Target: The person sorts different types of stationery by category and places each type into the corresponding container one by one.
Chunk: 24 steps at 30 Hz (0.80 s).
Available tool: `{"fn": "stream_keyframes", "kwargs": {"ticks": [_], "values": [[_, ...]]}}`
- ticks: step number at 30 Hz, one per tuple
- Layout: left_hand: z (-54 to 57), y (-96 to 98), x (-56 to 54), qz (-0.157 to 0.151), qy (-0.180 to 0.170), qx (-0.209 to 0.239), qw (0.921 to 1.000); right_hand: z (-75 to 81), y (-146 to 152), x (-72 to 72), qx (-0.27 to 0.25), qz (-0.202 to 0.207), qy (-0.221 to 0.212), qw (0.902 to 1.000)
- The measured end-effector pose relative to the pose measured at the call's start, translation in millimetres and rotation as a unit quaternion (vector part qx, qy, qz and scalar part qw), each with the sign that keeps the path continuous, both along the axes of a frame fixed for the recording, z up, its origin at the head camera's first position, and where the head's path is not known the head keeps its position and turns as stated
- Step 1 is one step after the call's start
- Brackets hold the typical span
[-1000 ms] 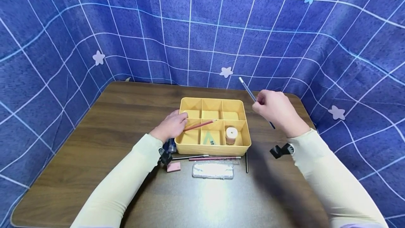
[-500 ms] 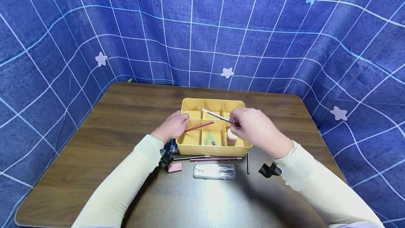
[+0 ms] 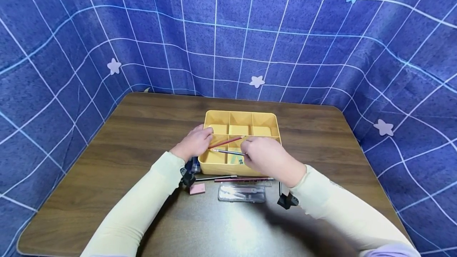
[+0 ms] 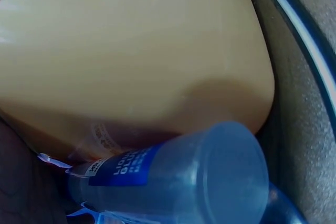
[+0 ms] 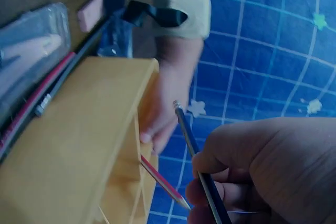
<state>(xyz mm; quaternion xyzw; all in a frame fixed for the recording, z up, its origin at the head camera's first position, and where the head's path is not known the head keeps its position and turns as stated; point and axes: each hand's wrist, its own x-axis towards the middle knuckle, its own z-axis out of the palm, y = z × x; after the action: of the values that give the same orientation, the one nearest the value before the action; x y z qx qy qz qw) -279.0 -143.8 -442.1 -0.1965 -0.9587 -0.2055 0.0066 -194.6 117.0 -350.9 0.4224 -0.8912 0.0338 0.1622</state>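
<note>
My left hand (image 3: 194, 141) grips the left wall of a yellow six-compartment organizer box (image 3: 233, 169), thumb over the rim. A red pencil (image 3: 225, 142) slants across the front-left compartments from beside that thumb, resting over a divider. Over the front row, my right hand (image 3: 265, 156) pinches a dark pencil (image 3: 230, 152) between thumb and fingers, its pale end pointing left. The right wrist view shows the same dark pencil (image 5: 194, 145) angled away from the fingers. A green triangular piece (image 3: 235, 158) lies in the front-middle compartment. The front-right compartment is mostly hidden behind my right hand.
A liquid glue bottle (image 4: 173, 174) lies along the box's left side. In front are a black pencil (image 3: 216, 178), a magenta pencil (image 3: 246, 179), a pink eraser (image 3: 197, 188) and a clear case (image 3: 242, 193). A blue star-patterned curtain (image 3: 228, 31) stands behind the table.
My right hand has brought the dark pencil from right of the box, leftward and down over its front row, covering the white roll. My left hand stays on the box wall.
</note>
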Motion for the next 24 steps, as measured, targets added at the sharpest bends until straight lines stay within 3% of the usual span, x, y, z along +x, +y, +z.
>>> {"fn": "stream_keyframes", "kwargs": {"ticks": [7, 12, 24], "values": [[-2.6, -0.4, -0.7, -0.006, 0.021, -0.001, 0.9998, -18.2, -31, 4.0, 0.082, -0.017, 0.051, 0.9952], [-3.6, 1.0, -0.7, -0.009, 0.028, 0.001, 0.9996, -28.6, -52, 4.4, 0.107, -0.017, 0.099, 0.9892], [-1.9, -0.2, -0.8, -0.002, 0.014, 0.006, 0.9999, -30.9, -80, -3.0, 0.138, -0.088, 0.109, 0.9806]]}}
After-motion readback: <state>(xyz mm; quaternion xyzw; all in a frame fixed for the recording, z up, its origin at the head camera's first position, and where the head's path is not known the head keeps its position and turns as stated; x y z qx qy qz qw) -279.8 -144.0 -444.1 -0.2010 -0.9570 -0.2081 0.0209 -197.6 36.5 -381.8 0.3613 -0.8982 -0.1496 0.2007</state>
